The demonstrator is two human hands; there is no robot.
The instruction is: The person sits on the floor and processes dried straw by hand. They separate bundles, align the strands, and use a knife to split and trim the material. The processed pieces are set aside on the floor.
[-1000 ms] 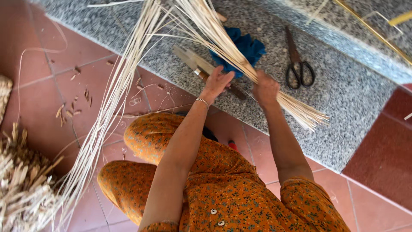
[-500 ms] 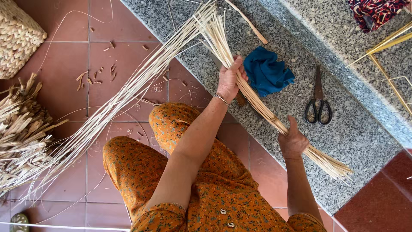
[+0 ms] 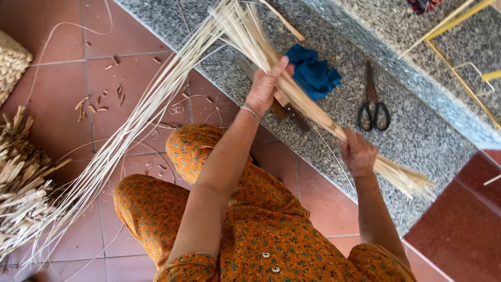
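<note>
A thick bundle of pale reed strips (image 3: pixel 308 107) runs slantwise over a grey granite step (image 3: pixel 417 141), its cut ends fanning out at the lower right. My left hand (image 3: pixel 265 89) is closed around the bundle near its middle. My right hand (image 3: pixel 357 154) grips it closer to the cut end. Long thin strands (image 3: pixel 130 136) trail from the bundle's upper end down to the left over the red tiled floor. I am seated in orange patterned clothes.
A blue cloth (image 3: pixel 313 73) and black-handled scissors (image 3: pixel 373 107) lie on the step beside the bundle. A knife (image 3: pixel 289 112) lies partly under it. Dry woven scraps (image 3: pixel 21 177) pile at the left, a woven basket (image 3: pixel 10 65) at upper left. A yellow frame (image 3: pixel 459 73) stands upper right.
The view has shifted. My right hand has slid along the bundle towards its cut end, apart from the left hand, and the bundle sits lower over the step.
</note>
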